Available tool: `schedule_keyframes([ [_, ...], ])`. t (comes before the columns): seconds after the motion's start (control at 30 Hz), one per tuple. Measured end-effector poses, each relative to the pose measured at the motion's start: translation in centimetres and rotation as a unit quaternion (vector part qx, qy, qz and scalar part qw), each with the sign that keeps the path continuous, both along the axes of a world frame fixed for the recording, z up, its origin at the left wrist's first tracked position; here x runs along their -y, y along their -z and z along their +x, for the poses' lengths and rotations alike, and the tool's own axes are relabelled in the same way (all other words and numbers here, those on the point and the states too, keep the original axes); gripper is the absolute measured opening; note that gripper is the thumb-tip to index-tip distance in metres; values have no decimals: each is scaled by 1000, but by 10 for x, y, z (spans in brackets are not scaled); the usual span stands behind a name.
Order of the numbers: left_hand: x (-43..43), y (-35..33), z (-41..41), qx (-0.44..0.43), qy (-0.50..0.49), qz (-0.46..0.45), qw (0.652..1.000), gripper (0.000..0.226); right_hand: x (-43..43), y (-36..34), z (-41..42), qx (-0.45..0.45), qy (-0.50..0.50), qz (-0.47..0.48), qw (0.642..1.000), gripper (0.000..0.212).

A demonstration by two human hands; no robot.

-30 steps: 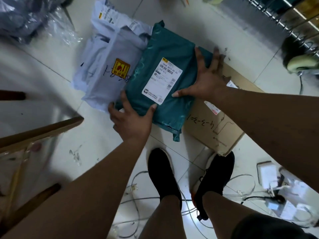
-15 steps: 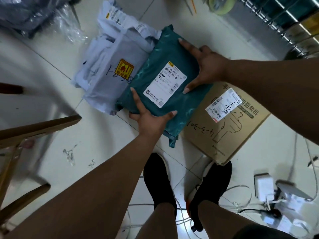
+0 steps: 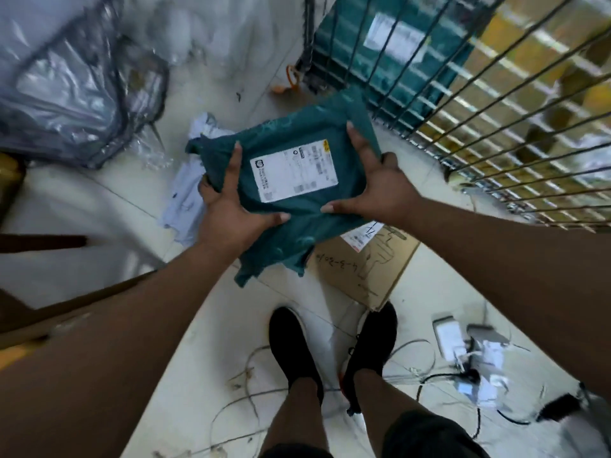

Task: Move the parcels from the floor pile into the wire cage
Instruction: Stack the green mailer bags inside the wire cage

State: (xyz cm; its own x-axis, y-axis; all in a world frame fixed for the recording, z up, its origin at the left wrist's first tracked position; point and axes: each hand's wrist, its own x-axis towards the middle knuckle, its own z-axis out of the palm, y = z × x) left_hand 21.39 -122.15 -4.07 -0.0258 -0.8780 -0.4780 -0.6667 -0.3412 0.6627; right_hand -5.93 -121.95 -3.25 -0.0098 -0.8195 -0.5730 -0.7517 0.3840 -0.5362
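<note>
Cage contents, head view: the wire cage at far right holds one caged teal bag and blurred tan boxes. The left hand and right hand grasp one teal parcel by its sides, above the floor, near the cage. Below lie one pale mailer at left and one cardboard box.

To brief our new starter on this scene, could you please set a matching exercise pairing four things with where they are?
Things: 1 teal parcel; 2 cardboard box; 3 pale grey mailer; 4 wire cage.
Places: a on the floor, left of the held parcel; b standing at upper right; c gripped by the left hand and right hand; d on the floor, handwriting on top.
Pairs: 1-c, 2-d, 3-a, 4-b.
</note>
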Motion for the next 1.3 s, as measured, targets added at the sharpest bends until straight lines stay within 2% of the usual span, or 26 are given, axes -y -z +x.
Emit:
schedule_keyframes([
  [0.2,31,-158,12,3,83,14,996,114,-25,-146,-2,28,30,31,999,135],
  [0.33,27,-263,5,22,128,8,992,119,-42,-248,-8,21,36,36,998,136],
  [0.43,25,-335,-2,10,126,23,992,123,-50,-317,-17,4,34,28,999,137],
  [0.67,31,-456,-24,-25,130,-22,991,125,-41,-439,-47,-13,18,-10,1000,141],
  [0.9,69,-513,-62,15,172,-101,980,115,-24,-505,-85,-38,62,-61,995,138],
  [1.2,147,-533,-124,-44,252,-201,946,104,8,-528,-121,-31,170,-73,982,134],
  [1.3,171,-530,-150,-36,261,-223,938,99,22,-528,-140,-25,204,-87,975,133],
])
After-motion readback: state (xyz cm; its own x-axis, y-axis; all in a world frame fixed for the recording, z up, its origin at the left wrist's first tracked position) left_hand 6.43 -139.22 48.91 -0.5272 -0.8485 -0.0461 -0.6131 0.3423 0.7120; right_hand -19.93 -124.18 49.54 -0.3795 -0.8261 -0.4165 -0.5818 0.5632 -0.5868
